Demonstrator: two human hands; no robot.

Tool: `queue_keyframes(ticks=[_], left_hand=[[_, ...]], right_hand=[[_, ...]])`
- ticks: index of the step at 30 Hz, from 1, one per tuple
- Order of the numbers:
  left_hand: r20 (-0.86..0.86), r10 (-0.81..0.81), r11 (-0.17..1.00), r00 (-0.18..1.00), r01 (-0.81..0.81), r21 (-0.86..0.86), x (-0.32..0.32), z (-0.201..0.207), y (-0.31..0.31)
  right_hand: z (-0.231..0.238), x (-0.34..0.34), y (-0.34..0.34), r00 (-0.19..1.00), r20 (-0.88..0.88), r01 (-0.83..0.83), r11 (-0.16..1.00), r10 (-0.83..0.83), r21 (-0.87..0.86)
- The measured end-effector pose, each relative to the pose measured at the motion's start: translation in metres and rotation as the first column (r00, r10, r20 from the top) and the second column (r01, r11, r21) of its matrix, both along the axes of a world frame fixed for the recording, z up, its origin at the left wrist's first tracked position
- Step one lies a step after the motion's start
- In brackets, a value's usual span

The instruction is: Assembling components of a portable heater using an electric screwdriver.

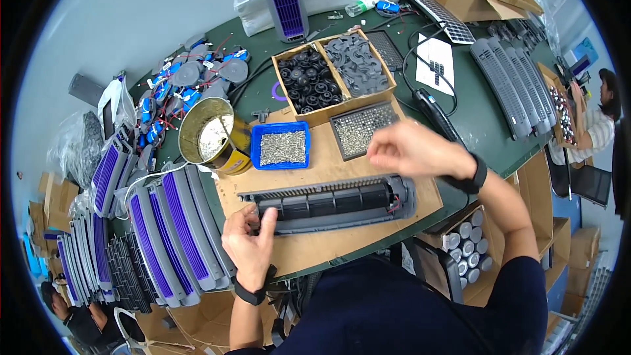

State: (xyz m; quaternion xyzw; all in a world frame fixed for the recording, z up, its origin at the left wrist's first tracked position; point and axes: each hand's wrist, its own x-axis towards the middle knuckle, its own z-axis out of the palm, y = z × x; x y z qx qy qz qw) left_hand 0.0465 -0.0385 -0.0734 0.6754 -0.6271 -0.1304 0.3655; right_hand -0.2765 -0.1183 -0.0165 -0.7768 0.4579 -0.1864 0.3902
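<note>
A long grey fan housing (315, 228) lies on a sheet of cardboard (296, 260) in front of me, with a black ribbed cylinder fan wheel (322, 204) inside. Red wires show at its right end. My left hand (250, 243) grips the left end of the housing, thumb on the near side. Over the right end hovers my right hand (417, 150), its fingertips pinched together; whatever they hold is too small or hidden to make out. Beside that hand is a dark tray (338, 141) of small metal screws. A blue tray (258, 151) of longer screws stands further left.
A metal can (240, 148) stands left of the blue tray. Behind it, a divided wooden box (320, 117) holds black and grey parts. A power screwdriver (434, 112) lies right. Motors (187, 73), purple-grey covers (184, 204) and grey panels (503, 89) crowd the sides. A co-worker (595, 112) sits at right.
</note>
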Motion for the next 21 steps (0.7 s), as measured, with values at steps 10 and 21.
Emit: queue_keyframes(ticks=[10, 21], left_hand=[[0.329, -0.544, 0.796, 0.772, 0.599, -0.091, -0.022, -0.001, 0.032], [0.068, -0.536, 0.793, 0.841, 0.53, -0.302, -0.043, -0.007, 0.005]], right_hand=[[-0.021, 0.052, -0.128, 0.949, -0.306, -0.088, 0.865, -0.078, -0.494], [0.023, 0.096, -0.038, 0.963, 0.258, -0.075, 0.997, 0.074, -0.004]])
